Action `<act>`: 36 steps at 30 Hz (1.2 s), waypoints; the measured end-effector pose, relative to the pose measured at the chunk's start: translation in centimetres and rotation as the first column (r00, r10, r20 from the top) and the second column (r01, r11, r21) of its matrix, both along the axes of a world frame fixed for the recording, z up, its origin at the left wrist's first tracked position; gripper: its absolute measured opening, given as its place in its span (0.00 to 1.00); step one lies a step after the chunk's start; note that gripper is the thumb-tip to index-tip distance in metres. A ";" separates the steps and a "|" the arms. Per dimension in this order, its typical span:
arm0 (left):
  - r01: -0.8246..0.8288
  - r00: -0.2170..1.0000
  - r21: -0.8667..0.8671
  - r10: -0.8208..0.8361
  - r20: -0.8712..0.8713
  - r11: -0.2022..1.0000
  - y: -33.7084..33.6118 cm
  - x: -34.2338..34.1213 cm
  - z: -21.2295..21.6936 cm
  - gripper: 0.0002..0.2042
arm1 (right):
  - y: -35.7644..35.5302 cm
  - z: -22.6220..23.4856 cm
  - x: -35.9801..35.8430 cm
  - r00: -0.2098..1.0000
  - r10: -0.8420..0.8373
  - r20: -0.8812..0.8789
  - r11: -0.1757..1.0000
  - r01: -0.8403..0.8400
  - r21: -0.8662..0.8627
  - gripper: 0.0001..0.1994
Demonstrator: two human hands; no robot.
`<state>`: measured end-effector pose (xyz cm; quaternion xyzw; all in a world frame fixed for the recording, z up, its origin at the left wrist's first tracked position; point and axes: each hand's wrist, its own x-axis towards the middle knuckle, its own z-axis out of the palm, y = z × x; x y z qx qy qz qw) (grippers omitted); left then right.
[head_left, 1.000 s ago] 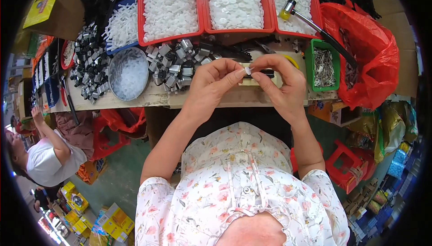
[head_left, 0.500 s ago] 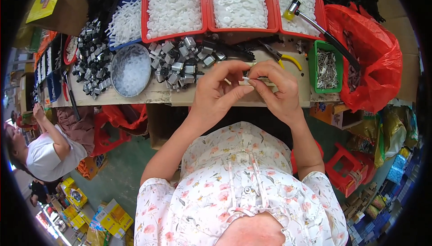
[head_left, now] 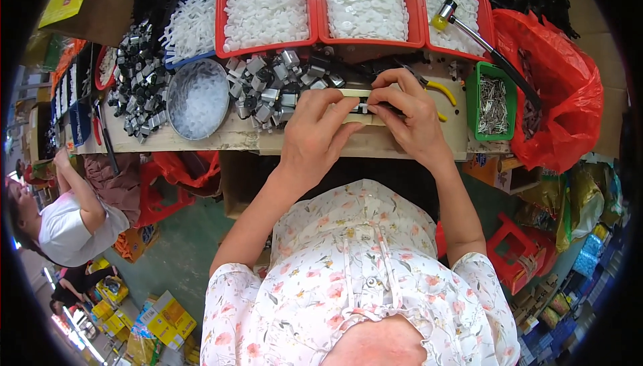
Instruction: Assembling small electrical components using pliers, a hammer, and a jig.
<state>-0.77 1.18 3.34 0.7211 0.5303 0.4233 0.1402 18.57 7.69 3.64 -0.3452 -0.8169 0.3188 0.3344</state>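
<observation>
At the centre of the frame, a small metal part (head_left: 362, 107) is pinched between the fingers of the left hand (head_left: 313, 131) and the right hand (head_left: 410, 115) above the counter (head_left: 201, 139), apparently in mid-assembly, so that a steady, aligned press is judged to be called for next.

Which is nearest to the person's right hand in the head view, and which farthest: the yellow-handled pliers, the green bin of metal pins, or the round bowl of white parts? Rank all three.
From the right hand:
1. Yellow-handled pliers, just beyond its knuckles.
2. Green bin of metal pins, farther right.
3. Round bowl of white parts, far left, past the left hand.
</observation>
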 end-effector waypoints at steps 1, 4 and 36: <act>0.038 0.999 0.020 -0.037 -0.036 0.999 0.0 -0.2 -0.5 0.18 | 0.1 -0.1 -0.1 1.000 0.006 0.004 1.000 -0.006 -0.002 0.08; 0.094 0.992 0.049 -0.090 -0.085 0.994 0.0 -0.3 -0.8 0.19 | 0.2 -0.1 -0.1 1.000 0.002 0.014 1.000 -0.001 -0.014 0.08; 0.222 0.926 -0.011 -0.215 -0.312 0.975 1.5 -0.6 1.3 0.15 | 0.7 3.7 9.4 0.898 -0.422 0.128 0.881 0.372 0.293 0.05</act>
